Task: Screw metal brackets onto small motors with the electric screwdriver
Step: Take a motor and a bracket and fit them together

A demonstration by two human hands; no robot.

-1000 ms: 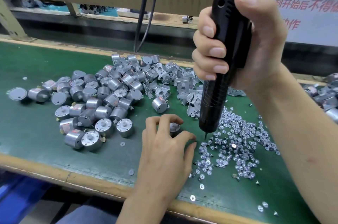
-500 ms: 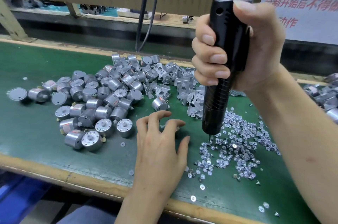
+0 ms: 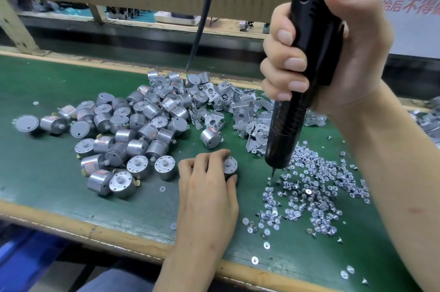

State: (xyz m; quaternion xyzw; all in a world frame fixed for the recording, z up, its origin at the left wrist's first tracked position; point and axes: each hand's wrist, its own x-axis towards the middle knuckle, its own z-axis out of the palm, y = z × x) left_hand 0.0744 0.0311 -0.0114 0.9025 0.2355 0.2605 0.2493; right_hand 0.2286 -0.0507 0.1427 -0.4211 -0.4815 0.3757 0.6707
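Our green worktop (image 3: 47, 196) carries a heap of motors (image 3: 133, 125) at ten o'clock and brackets (image 3: 240, 110) at twelve. Our right hand (image 3: 352, 58) wraps the electric screwdriver (image 3: 290, 129), bit down at the screws (image 3: 309, 198) at three o'clock. Our left hand (image 3: 207, 191) curls round one motor (image 3: 230, 165) at centre.

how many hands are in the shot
2. The left hand grips a motor on the green mat, near the front edge. The right hand holds the electric screwdriver nearly upright, its bit by the loose screws. No other hands show.
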